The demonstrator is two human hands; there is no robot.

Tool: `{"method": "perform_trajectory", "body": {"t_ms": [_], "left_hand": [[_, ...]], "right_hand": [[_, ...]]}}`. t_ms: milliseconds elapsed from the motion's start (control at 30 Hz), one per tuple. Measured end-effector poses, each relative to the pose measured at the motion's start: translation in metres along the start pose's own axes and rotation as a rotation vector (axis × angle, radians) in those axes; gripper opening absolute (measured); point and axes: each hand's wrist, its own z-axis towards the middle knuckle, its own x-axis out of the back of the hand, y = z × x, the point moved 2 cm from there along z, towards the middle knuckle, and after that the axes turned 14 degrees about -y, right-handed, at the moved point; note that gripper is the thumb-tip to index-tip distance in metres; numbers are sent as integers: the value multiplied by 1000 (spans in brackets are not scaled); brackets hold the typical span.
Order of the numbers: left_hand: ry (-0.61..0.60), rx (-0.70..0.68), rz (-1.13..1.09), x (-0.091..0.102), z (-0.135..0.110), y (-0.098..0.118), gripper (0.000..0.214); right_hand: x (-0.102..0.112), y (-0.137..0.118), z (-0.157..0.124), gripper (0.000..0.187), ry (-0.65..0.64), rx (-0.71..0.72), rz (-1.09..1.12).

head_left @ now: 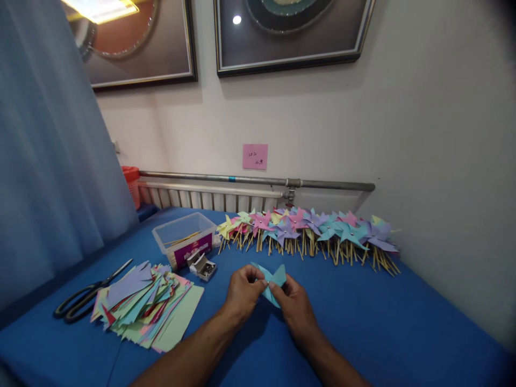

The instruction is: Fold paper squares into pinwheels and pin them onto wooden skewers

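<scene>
Between my hands is a light-blue paper pinwheel (275,277), held just above the blue table cover. My left hand (244,290) pinches its left side, thumb near the centre. From the right, my right hand (295,303) grips it with the thumb close to the same spot, where a small shiny dot shows. Whether a stick is attached behind the paper cannot be seen. Beyond my hands lies a long row of finished-looking pinwheels (298,220) in several colours on thin sticks. A small open box of metal pins (206,269) sits to the left of my hands.
At the left lie a stack of cut coloured paper (177,322) and black-handled scissors (86,296). A clear plastic tub (161,244) with a few sticks stands behind them. A radiator (205,199) and pipe (258,180) run along the wall; a blue curtain (52,134) hangs left.
</scene>
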Motion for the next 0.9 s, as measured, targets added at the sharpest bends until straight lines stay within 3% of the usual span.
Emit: {"method": "perform_trajectory", "body": {"t_ms": [333,500,667,900], "left_hand": [[-10,-38,14,1,0,2,16],[65,63,-102,3,-1,7,22],[-62,138,-154,0,-2,6,24],[-63,172,-62,0,1,-1,25]], "right_hand": [[5,15,6,41,62,-54,178],[6,16,5,37,31,-63,303],[5,19,6,40,39,-69,246],[7,21,9,39,27,-74,172]]}}
